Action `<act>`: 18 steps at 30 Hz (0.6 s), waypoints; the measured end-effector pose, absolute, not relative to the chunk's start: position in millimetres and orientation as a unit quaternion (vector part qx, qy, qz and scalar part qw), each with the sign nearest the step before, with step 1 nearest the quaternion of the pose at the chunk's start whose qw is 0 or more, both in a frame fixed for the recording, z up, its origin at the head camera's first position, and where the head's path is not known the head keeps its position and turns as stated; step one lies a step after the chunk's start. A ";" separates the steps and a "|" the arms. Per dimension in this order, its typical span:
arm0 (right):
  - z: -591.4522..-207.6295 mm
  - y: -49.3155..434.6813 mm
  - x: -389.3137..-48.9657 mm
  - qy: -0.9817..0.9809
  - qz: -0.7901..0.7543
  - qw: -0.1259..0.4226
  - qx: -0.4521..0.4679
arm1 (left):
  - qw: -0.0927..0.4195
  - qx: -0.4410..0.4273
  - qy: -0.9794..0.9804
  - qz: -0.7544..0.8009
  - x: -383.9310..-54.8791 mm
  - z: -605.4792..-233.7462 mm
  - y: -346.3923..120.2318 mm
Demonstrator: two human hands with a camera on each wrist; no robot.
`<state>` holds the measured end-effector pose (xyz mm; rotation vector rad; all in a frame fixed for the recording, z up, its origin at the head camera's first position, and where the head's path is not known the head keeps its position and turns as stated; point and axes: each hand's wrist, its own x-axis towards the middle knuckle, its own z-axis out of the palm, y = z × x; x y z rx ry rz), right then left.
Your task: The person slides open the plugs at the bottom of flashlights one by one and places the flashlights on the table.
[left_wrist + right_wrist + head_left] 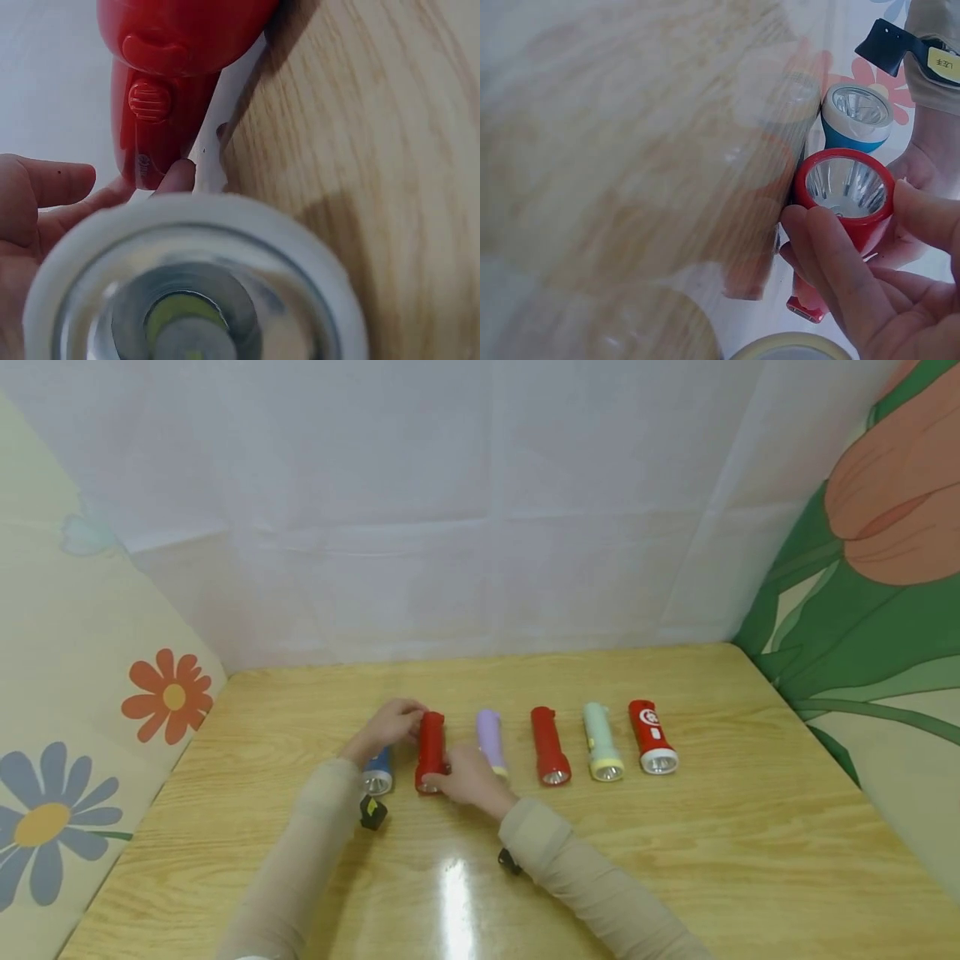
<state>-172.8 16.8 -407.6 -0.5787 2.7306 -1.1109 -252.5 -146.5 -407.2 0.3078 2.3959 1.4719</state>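
Note:
A red flashlight lies on the wooden table, its lens towards me. My right hand grips it near the lens end, thumb on one side and fingers on the other, as the right wrist view shows. At its tail, my left hand has its fingers reaching behind the end, while its thumb stands apart. Under the left wrist lies a blue flashlight with a white rim, partly hidden by the sleeve. Just right of my right hand, a purple flashlight is partly covered.
Farther right lie another red flashlight, a mint-green flashlight with a yellow rim, and a red-and-white flashlight. All sit in one row on the table. A white cloth hangs behind, with flower-printed panels at both sides.

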 end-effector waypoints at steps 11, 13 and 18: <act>-406.2 16.6 -171.8 0.906 -0.378 0.085 -0.172 | 0.123 0.109 0.841 0.516 -252.5 -407.9 -151.1; -405.2 16.1 -171.5 0.906 -0.377 0.089 -0.168 | 0.118 0.107 0.844 0.512 -252.3 -407.2 -152.3; -403.3 15.0 -170.4 0.905 -0.381 0.098 -0.161 | 0.117 0.089 0.854 0.499 -250.5 -404.5 -153.7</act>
